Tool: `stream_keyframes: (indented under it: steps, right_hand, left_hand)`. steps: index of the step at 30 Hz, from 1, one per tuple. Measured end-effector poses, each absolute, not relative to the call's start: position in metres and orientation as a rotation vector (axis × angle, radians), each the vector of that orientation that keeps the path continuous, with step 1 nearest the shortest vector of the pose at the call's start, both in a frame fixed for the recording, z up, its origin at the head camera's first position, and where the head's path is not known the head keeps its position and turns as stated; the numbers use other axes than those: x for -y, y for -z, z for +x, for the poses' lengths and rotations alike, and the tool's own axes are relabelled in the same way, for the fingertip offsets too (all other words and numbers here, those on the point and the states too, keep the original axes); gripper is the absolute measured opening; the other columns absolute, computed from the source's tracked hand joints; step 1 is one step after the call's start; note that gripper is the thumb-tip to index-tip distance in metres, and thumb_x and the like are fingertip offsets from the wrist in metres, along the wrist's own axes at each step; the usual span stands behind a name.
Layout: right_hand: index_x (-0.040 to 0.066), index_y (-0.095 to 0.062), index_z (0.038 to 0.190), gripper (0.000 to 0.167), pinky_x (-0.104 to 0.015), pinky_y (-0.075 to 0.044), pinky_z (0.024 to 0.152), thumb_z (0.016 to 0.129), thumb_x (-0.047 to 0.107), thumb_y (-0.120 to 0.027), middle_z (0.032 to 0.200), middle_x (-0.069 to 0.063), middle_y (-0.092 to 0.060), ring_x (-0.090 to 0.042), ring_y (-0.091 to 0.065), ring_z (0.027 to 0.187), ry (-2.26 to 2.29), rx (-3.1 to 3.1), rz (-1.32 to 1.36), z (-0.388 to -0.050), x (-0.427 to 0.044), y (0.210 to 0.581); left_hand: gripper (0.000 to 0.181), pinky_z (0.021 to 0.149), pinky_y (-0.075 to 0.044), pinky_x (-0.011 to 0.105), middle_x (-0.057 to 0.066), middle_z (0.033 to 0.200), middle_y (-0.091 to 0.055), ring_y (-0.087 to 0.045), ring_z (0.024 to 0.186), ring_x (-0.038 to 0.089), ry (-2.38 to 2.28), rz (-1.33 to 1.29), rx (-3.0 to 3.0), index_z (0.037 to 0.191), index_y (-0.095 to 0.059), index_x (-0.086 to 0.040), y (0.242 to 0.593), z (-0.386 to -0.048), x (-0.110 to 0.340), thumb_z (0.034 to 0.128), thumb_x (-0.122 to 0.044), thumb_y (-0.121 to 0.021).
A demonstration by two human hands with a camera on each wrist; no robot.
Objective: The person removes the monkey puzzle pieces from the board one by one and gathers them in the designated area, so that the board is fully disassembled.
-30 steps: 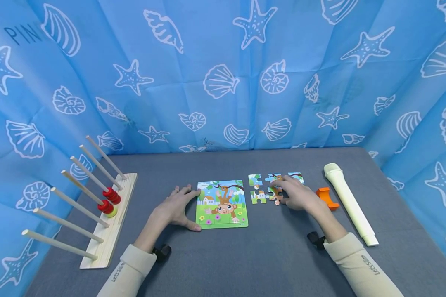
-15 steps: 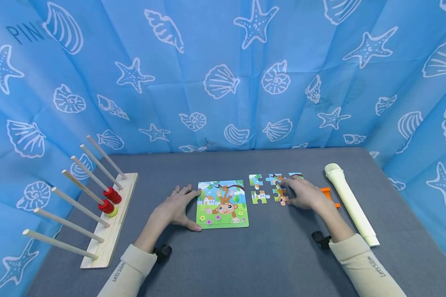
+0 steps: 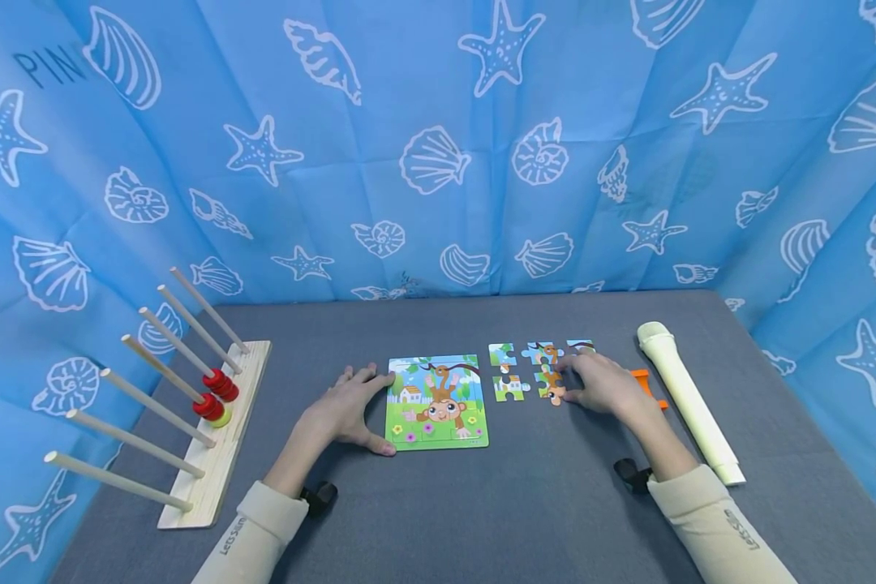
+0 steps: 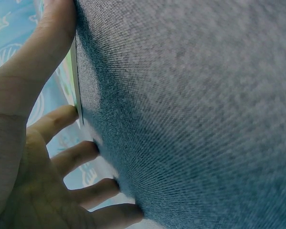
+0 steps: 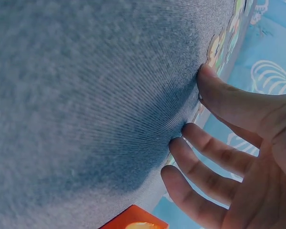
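In the head view my left hand (image 3: 346, 410) is at the left side of a monkey picture puzzle board (image 3: 438, 405). Its thumb touches the lower left corner, and the fingers are spread along the left edge. My right hand (image 3: 597, 385) rests on the table, fingertips and thumb against the right side of a monkey-face jigsaw piece (image 3: 552, 391). Around it lie a house piece (image 3: 508, 388), a sky piece (image 3: 501, 354), a branch-and-tail piece (image 3: 543, 353) and another piece (image 3: 581, 345), partly covered by the hand. Whatever lies under the right palm is hidden.
An orange plastic part (image 3: 650, 389) sits right of my right hand, partly behind it, near a cream toy microphone (image 3: 689, 405). A wooden peg stand (image 3: 215, 442) with red and yellow rings is at the left. A blue curtain (image 3: 438, 146) hangs behind the table.
My right hand has moved slightly right, and more of the monkey-face piece shows, a little further right than before. My left hand has stayed by the board.
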State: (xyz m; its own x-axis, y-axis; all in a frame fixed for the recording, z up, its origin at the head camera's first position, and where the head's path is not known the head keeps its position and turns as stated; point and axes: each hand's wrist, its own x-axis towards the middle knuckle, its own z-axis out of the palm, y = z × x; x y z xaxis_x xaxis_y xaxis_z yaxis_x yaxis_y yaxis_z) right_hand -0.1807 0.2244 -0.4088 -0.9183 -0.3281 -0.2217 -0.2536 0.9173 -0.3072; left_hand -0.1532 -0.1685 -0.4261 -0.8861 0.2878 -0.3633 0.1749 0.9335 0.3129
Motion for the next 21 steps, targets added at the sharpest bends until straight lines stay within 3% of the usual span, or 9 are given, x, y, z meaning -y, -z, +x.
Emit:
stream_keyframes:
  steps: [21]
  right_hand:
    - [0.003,-0.07,0.127,0.041,-0.063,-0.052,0.093,0.089,0.018,-0.079,0.127,-0.024,-0.065,-0.043,-0.062,0.116,0.447,-2.853,-0.465,-0.1783,-0.2194,0.4083]
  left_hand:
    - [0.114,0.116,-0.026,0.076,0.02,0.169,-0.025,-0.016,0.155,0.055,-0.387,0.325,-2.67,0.16,-0.038,-0.022,0.4253,-0.1536,0.1686,0.0658,-0.056,-0.093]
